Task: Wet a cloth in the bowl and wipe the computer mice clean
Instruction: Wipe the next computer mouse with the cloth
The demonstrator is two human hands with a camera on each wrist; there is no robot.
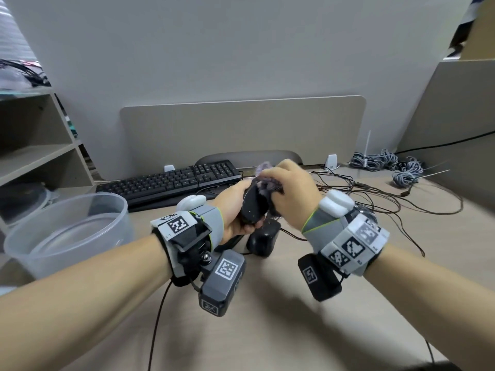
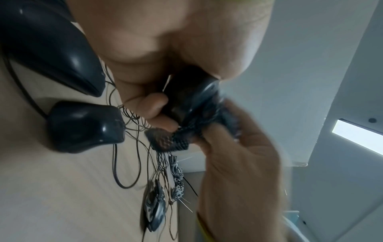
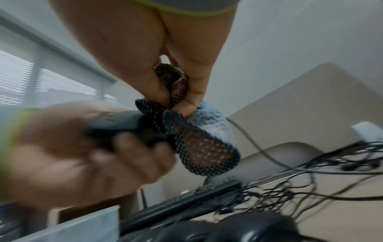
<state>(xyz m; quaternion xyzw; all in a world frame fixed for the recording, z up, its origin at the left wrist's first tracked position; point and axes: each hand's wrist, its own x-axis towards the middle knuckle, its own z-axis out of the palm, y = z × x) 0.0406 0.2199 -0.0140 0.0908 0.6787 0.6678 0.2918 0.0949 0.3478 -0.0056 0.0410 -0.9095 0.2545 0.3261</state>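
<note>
My left hand [image 1: 235, 210] grips a black computer mouse [image 1: 253, 207] and holds it above the desk. My right hand [image 1: 289, 191] pinches a bunched grey-purple cloth [image 1: 265, 178] and presses it on the mouse's upper end. In the right wrist view the cloth [image 3: 199, 137] shows a dark mesh side and a pale blue side, against the held mouse [image 3: 116, 129]. Another black mouse [image 1: 263, 238] lies on the desk just below the hands. In the left wrist view two black mice [image 2: 85, 126] [image 2: 49, 47] lie on the desk beside the held mouse [image 2: 190, 98].
A clear plastic bowl [image 1: 69, 231] with water stands at the left. A black keyboard [image 1: 171, 180] lies behind the hands. Thin tangled cables [image 1: 375, 194] spread over the right side, with coiled grey cables [image 1: 385, 162] further back. Shelves [image 1: 34, 153] rise at the far left.
</note>
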